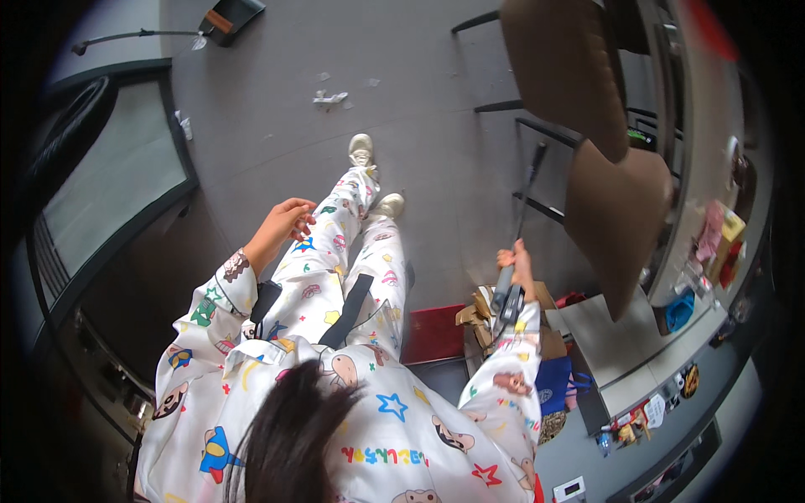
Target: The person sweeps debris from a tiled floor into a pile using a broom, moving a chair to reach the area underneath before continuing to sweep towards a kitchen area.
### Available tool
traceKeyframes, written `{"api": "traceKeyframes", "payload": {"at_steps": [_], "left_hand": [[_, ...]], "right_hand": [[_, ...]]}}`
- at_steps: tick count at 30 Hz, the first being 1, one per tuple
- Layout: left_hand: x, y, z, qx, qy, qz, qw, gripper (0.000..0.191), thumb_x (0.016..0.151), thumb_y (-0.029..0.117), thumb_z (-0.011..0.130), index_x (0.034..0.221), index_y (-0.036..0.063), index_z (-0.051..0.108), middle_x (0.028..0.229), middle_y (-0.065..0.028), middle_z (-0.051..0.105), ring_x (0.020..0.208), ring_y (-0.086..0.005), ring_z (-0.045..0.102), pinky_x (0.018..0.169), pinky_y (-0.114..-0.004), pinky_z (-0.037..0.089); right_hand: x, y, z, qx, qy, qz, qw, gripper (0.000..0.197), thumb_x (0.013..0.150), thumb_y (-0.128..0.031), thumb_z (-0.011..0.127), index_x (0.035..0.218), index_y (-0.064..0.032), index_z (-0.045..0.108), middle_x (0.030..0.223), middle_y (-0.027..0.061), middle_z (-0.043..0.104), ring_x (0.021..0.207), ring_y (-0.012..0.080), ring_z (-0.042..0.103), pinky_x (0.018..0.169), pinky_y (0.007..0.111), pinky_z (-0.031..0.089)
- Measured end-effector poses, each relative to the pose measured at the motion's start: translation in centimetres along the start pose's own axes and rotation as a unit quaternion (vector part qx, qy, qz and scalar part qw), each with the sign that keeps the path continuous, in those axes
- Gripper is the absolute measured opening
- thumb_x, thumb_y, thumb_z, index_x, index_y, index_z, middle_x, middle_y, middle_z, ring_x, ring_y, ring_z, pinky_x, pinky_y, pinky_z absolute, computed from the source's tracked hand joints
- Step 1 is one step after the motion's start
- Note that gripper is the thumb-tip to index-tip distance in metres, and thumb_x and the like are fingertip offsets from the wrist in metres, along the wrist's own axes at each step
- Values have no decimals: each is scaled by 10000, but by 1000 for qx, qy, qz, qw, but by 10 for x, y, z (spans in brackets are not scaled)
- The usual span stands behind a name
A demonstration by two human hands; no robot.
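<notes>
My right hand (pixel 519 264) is closed around a long thin rod (pixel 527 188), dark with a grey grip end (pixel 502 288). The rod points forward, away from me, beside the chair legs; its tool type cannot be told. My left hand (pixel 286 226) hangs above my left thigh, holding nothing, its fingers loosely bent and apart. Ahead of my shoes (pixel 361 151), crumpled white litter (pixel 329 98) and small scraps lie on the grey floor (pixel 270 163).
Brown upholstered chairs (pixel 619 220) stand by a table (pixel 704 119) on my right. Cardboard (pixel 481 317) and a blue bag (pixel 553 385) sit near my right arm. At the far left are a long-handled dustpan (pixel 236 19) and a dark-framed glass panel (pixel 119 157).
</notes>
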State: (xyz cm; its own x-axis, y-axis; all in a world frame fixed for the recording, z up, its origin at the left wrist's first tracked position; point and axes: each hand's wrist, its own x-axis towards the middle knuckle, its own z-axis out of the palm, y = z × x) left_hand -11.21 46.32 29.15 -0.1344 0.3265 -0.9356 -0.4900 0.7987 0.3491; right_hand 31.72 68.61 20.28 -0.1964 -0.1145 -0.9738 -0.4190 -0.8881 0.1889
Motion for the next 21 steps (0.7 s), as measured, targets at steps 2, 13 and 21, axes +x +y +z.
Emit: {"api": "traceKeyframes", "payload": {"at_steps": [2, 13, 21], "left_hand": [[9, 2, -4, 0, 4, 6, 1000, 222, 824, 175, 391, 959, 31, 493, 715, -25, 523, 585, -71, 488, 495, -184, 389], [11, -7, -44, -34, 8, 26, 999, 219, 833, 195, 390, 966, 51, 486, 725, -8, 524, 589, -55, 478, 511, -171, 379], [-3, 9, -74, -62, -3, 23, 998, 222, 828, 169, 382, 963, 35, 498, 718, -13, 526, 582, -63, 478, 505, -177, 390]], "right_hand": [[36, -7, 20, -158, 83, -172, 969, 364, 826, -344, 407, 600, -79, 300, 473, -17, 276, 372, 59, 284, 376, 177, 277], [61, 185, 124, -199, 1, 32, 979, 411, 836, -233, 416, 1152, -340, 176, 598, 22, 337, 410, 74, 314, 356, 209, 309], [-37, 164, 163, -272, -53, -21, 961, 522, 839, -274, 414, 1252, -358, 107, 557, 4, 331, 402, 62, 288, 359, 183, 264]]}}
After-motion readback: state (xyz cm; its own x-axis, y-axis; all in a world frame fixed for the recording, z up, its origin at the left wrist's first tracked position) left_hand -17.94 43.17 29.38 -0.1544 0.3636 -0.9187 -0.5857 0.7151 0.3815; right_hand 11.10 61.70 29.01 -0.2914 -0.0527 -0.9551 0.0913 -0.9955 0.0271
